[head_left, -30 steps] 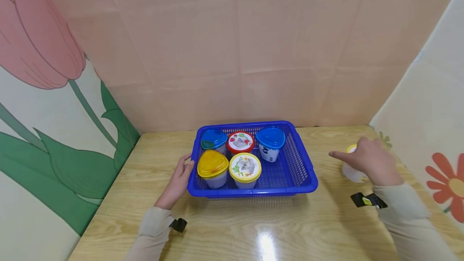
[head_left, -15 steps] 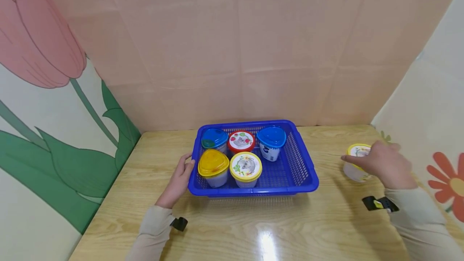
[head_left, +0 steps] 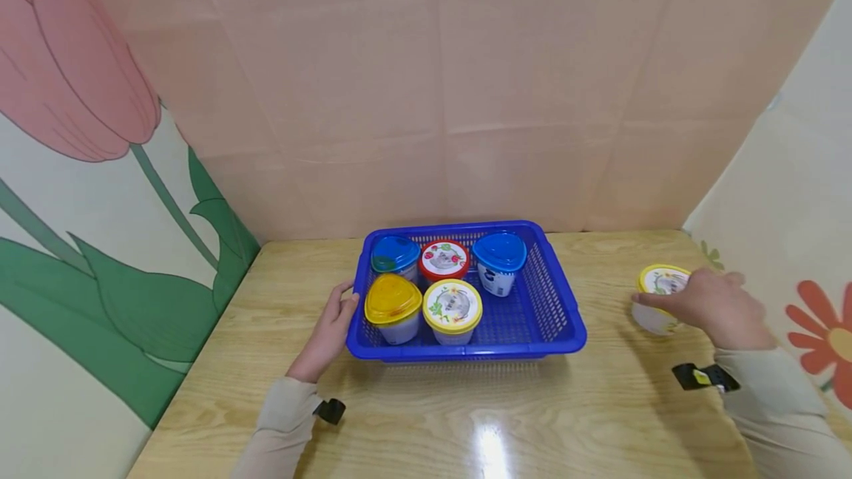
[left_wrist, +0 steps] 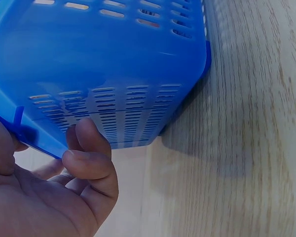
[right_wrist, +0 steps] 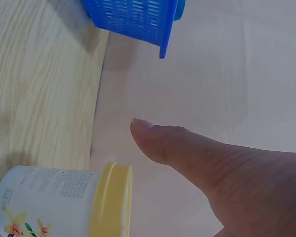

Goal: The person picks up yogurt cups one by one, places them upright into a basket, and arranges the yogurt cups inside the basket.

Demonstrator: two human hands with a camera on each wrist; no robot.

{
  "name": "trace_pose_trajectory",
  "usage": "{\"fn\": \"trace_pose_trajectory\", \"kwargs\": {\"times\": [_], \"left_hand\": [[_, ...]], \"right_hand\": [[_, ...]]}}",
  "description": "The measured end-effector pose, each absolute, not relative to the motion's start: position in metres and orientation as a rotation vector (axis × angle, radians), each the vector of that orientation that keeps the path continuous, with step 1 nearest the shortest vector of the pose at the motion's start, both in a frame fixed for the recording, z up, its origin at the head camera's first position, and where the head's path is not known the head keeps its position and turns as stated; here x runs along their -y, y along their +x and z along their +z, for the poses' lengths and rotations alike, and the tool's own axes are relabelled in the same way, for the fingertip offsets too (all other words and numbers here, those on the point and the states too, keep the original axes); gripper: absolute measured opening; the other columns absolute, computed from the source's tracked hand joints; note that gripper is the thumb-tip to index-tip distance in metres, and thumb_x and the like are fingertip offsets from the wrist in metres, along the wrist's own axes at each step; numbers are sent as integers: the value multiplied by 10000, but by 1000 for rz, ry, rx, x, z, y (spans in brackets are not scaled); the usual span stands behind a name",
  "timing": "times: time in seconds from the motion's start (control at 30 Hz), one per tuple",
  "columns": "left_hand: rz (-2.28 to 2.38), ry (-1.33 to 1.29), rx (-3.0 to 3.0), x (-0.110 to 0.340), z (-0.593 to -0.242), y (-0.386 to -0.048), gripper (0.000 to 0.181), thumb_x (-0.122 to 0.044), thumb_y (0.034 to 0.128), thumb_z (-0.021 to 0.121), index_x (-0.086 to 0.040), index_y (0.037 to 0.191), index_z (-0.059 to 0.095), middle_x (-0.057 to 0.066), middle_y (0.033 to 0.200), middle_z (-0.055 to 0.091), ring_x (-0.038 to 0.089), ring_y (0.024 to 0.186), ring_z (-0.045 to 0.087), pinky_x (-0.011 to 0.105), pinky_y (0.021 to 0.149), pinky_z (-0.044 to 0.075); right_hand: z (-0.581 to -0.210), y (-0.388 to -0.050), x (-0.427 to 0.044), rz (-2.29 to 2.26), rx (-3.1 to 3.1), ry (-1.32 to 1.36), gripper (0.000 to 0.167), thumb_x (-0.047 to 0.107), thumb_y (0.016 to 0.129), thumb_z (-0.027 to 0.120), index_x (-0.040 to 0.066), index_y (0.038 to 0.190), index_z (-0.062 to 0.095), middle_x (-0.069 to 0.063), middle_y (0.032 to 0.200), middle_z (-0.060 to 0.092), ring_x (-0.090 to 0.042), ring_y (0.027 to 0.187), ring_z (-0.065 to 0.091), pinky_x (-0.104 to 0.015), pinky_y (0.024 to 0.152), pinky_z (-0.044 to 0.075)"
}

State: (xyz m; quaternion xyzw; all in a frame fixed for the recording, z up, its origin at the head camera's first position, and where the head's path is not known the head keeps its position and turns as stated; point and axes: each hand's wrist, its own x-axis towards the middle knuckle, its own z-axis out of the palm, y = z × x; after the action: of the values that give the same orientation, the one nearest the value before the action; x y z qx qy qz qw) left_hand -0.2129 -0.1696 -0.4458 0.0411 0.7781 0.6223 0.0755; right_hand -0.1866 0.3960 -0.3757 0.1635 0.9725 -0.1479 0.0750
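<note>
My left hand (head_left: pixel 324 335) holds the left rim of a blue plastic basket (head_left: pixel 514 320); the left wrist view shows the fingers (left_wrist: pixel 96 170) curled beneath the rim. On the right of the table stands a white tub with a yellow lid (head_left: pixel 659 279), upright, flowers printed on its side. Right beside it is my right hand (head_left: pixel 719 309), thumb stretched out. In the right wrist view the thumb (right_wrist: pixel 163 143) is apart from the tub (right_wrist: pixel 49 197); the other fingers are mostly hidden.
The basket bears several lidded tubs: a yellow-lidded rounded-triangle tub (head_left: pixel 393 301), a round yellow-lidded tub (head_left: pixel 452 307), a red-lidded tub (head_left: pixel 444 259), and blue-lidded tubs (head_left: pixel 499 251) at the back. A wall (head_left: pixel 433 94) rises behind the table (head_left: pixel 413 420).
My right hand has moved right and slightly down, uncovering more of the yellow-lidded tub. The left hand stays on the basket rim.
</note>
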Motion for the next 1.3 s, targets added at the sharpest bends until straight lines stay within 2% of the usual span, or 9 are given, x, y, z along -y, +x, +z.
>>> {"fn": "trace_pose_trajectory", "kwargs": {"times": [0.17, 0.4, 0.6, 0.83, 0.97, 1.07, 1.3], "left_hand": [[1845, 133, -2333, 166, -425, -203, 478, -272, 1114, 319, -52, 1534, 255, 274, 1276, 580, 297, 1030, 669, 426, 858, 575], [1846, 165, -2351, 164, -419, -198, 481, -253, 1115, 312, -14, 1527, 245, 286, 1274, 576, 294, 1032, 667, 434, 857, 573], [1846, 123, -2341, 167, -431, -206, 474, -270, 1113, 322, -60, 1534, 263, 268, 1272, 588, 293, 1018, 672, 424, 856, 575], [1856, 126, -2356, 170, -448, -213, 508, -364, 1105, 327, -117, 1543, 257, 235, 1297, 579, 275, 1042, 665, 422, 865, 572], [1859, 131, -2361, 171, -449, -213, 493, -372, 1103, 335, -128, 1529, 282, 234, 1277, 587, 273, 1028, 667, 416, 858, 574], [1865, 130, -2358, 171, -451, -212, 481, -393, 1099, 340, -159, 1518, 301, 220, 1268, 593, 266, 1013, 668, 407, 847, 576], [1876, 145, -2347, 171, -450, -210, 497, -394, 1101, 328, -147, 1529, 279, 226, 1274, 581, 260, 1010, 665, 397, 844, 577]], "right_hand": [[-374, -188, -390, -386, -2879, 557, 1172, 812, 732, 644, -272, 1108, 409, -404, 918, 336, -493, 764, 492, -573, 608, 466], [-376, -188, -388, -380, -2871, 641, 1228, 856, 680, 642, -264, 1125, 409, -363, 911, 337, -477, 799, 484, -551, 620, 451], [-380, -189, -394, -364, -2872, 633, 1228, 842, 689, 648, -272, 1140, 397, -386, 910, 350, -493, 833, 463, -560, 626, 450], [-384, -194, -399, -362, -2832, 650, 1243, 836, 702, 639, -283, 1172, 373, -432, 948, 349, -516, 847, 476, -588, 666, 457], [-385, -196, -402, -377, -2820, 637, 1283, 841, 709, 625, -301, 1225, 349, -542, 1052, 312, -581, 881, 483, -618, 690, 461], [-386, -196, -403, -394, -2809, 611, 1329, 841, 728, 606, -325, 1280, 289, -631, 1183, 205, -658, 944, 465, -659, 727, 453], [-387, -198, -404, -395, -2818, 587, 1347, 842, 741, 592, -341, 1293, 263, -659, 1237, 134, -699, 996, 437, -684, 741, 453]]}}
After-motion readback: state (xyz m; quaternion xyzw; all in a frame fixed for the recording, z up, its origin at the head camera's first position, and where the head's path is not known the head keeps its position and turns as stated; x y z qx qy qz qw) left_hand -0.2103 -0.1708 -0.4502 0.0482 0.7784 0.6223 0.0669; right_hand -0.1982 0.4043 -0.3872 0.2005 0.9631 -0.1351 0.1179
